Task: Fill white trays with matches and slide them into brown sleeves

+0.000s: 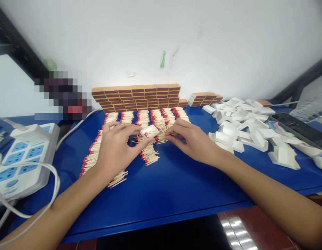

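Note:
My left hand (118,142) pinches a small white matchbox tray (147,130) between thumb and fingers. A few matches lie inside the tray. My right hand (189,139) is closed in a pinch just right of the tray, its fingertips at the edge of the matches (161,123); whether a match is between them I cannot make out. Red-tipped matches are laid out in several long rows on the blue table (161,194). Part of the left rows is hidden behind my left hand and forearm.
A stacked wall of brown matchboxes (140,97) stands at the back, a smaller stack (202,99) beside it. White empty trays (244,121) are heaped at right, near a dark phone-like object (299,130). A power strip (27,156) with looping white cables lies at left.

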Demonstrator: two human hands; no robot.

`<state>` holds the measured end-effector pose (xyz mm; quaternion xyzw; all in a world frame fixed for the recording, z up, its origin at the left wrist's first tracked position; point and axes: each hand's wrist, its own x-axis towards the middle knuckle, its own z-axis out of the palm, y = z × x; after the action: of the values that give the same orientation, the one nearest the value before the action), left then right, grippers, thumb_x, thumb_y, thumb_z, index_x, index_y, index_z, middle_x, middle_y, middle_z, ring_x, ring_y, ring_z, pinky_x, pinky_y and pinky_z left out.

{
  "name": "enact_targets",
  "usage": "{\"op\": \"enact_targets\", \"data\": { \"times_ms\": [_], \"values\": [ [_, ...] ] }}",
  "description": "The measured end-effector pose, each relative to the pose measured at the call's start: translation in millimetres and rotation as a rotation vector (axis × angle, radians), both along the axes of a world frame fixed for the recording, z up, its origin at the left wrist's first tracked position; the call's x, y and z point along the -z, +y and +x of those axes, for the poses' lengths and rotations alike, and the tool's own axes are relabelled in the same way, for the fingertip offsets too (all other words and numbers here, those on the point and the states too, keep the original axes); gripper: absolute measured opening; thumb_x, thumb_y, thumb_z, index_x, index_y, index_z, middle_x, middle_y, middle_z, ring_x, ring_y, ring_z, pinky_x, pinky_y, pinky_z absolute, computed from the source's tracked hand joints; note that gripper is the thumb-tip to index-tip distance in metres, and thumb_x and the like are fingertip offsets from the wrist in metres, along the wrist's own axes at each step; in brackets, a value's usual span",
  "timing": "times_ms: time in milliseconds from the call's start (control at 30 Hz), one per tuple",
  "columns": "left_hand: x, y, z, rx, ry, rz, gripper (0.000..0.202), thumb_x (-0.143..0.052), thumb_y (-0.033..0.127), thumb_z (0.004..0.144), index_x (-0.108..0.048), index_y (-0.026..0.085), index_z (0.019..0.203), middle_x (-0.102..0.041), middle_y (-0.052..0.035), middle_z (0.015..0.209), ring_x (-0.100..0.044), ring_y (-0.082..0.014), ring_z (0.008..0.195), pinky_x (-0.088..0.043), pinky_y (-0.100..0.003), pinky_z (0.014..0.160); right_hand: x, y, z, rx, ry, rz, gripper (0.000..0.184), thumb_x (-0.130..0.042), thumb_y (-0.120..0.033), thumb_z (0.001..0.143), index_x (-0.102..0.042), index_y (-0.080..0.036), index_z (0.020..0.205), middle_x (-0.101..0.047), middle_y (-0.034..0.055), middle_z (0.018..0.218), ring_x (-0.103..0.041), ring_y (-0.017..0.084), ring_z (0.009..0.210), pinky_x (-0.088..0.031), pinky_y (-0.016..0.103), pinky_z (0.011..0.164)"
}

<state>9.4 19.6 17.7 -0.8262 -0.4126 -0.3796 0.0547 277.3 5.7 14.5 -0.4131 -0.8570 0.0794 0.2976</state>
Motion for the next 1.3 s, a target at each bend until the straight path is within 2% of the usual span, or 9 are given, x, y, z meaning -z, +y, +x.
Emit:
{"op": "enact_targets", "data": {
  "times_ms": [100, 233, 433, 667, 833, 1167, 1300],
  "values": [
    [-1.1, 1.2, -0.7, -0.048, -0.009, 0.011, 0.027, -0.085, 0.048, 0.090, -0.074, 0.025, 0.098, -0.084, 0.0001, 0.092, -0.077, -0.0265, 0.092, -0.045, -0.049, 0.103, 6.9, 2.1, -1.4, -0.018, -0.077, -0.053, 0.011, -0.059, -0.023, 0.106, -0.070, -0.020, 0.107, -0.061, 0.0068, 0.100, -0.062, 0.021, 0.086, -0.049, 0.035, 0.076],
    [-1.0, -0.1, 0.5, -0.046, -0.004, -0.010, 0.028, -0.085, 0.050, 0.090, -0.074, 0.026, 0.099, -0.084, 0.0003, 0.094, -0.077, -0.0262, 0.091, -0.045, -0.049, 0.103, 12.3, 3.3, -3.7, -0.016, -0.126, -0.106, 0.012, -0.058, -0.024, 0.107, -0.069, -0.020, 0.103, -0.061, 0.0070, 0.102, -0.063, 0.021, 0.085, -0.050, 0.036, 0.077],
    [-1.5, -1.2, 2.1, -0.029, -0.023, -0.007, 0.027, -0.083, 0.050, 0.091, -0.074, 0.026, 0.098, -0.084, -0.0004, 0.094, -0.078, -0.0258, 0.091, -0.044, -0.049, 0.104, 12.7, 4.5, -2.7, -0.017, -0.133, -0.107, 0.011, -0.057, -0.024, 0.107, -0.068, -0.020, 0.106, -0.061, 0.0075, 0.104, -0.063, 0.021, 0.087, -0.050, 0.036, 0.078],
    [-0.9, -0.5, 0.9, -0.023, -0.008, 0.005, 0.027, -0.084, 0.050, 0.091, -0.074, 0.026, 0.099, -0.084, -0.0004, 0.096, -0.079, -0.0258, 0.093, -0.044, -0.049, 0.103, 13.9, 5.9, -2.5, 0.009, -0.182, -0.123, 0.014, -0.055, -0.027, 0.108, -0.064, -0.020, 0.099, -0.061, 0.0074, 0.103, -0.063, 0.021, 0.085, -0.050, 0.036, 0.077],
    [0.5, -0.1, 1.4, -0.005, 0.005, 0.007, 0.026, -0.083, 0.048, 0.092, -0.074, 0.024, 0.099, -0.085, -0.0009, 0.098, -0.080, -0.0262, 0.096, -0.044, -0.050, 0.104, 14.2, 6.1, -2.7, 0.005, -0.160, -0.104, 0.008, -0.057, -0.023, 0.107, -0.064, -0.021, 0.105, -0.061, 0.0068, 0.104, -0.063, 0.021, 0.088, -0.049, 0.035, 0.077],
    [1.4, 1.2, 0.4, -0.010, 0.005, 0.004, 0.026, -0.081, 0.050, 0.093, -0.074, 0.026, 0.097, -0.085, -0.0005, 0.100, -0.079, -0.0259, 0.095, -0.043, -0.050, 0.104, 14.9, 7.4, -2.4, -0.023, -0.117, -0.092, 0.009, -0.058, -0.023, 0.107, -0.067, -0.022, 0.107, -0.061, 0.0072, 0.104, -0.064, 0.022, 0.089, -0.051, 0.036, 0.081],
    [1.6, 1.0, 0.0, -0.007, 0.011, 0.002, 0.026, -0.081, 0.050, 0.093, -0.074, 0.025, 0.097, -0.085, -0.0009, 0.098, -0.079, -0.0256, 0.094, -0.043, -0.050, 0.104, 14.9, 7.9, -2.9, -0.008, -0.130, -0.122, 0.010, -0.058, -0.025, 0.107, -0.066, -0.021, 0.102, -0.061, 0.0070, 0.104, -0.064, 0.022, 0.088, -0.050, 0.035, 0.080]
  ]
}}
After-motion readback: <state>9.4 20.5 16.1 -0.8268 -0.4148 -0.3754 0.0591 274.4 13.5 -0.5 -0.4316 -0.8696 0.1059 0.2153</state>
